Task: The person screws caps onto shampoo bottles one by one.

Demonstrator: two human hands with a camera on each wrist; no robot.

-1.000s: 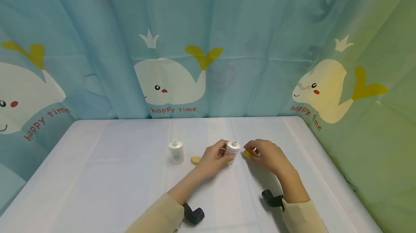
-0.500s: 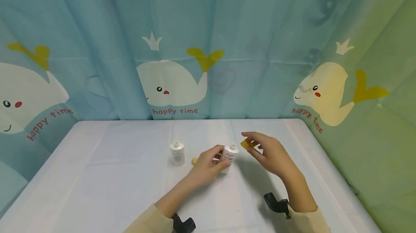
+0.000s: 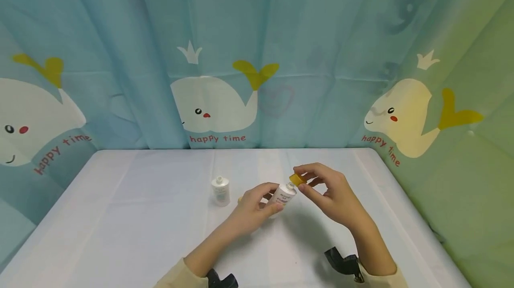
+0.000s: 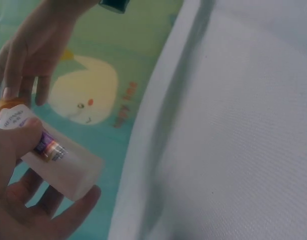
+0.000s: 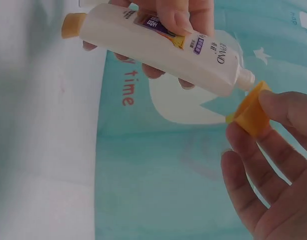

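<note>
My left hand (image 3: pixel 250 211) grips a small white bottle (image 3: pixel 283 194) with a printed label, holding it tilted with its uncapped neck toward the upper right. A yellow-orange cap (image 5: pixel 253 112) is pinched between the thumb and fingers of my right hand (image 3: pixel 332 192). In the right wrist view the cap's rim lies right at the bottle's bare neck (image 5: pixel 245 79); whether they touch I cannot tell. From the left wrist camera, the cap (image 4: pixel 8 106) overlaps the bottle's top end. The bottle's lower part is hidden by my left hand in the head view.
A second white uncapped bottle (image 3: pixel 221 191) stands upright on the white table (image 3: pixel 140 216), left of my hands. Another orange cap (image 3: pixel 239 199) lies mostly hidden behind my left hand. A curtain with printed whales (image 3: pixel 217 105) hangs beyond the table's back edge.
My right hand lifted the cap off the table and brought it leftward to the bottle's neck. My left hand moved the bottle slightly nearer and tilted it to the right.
</note>
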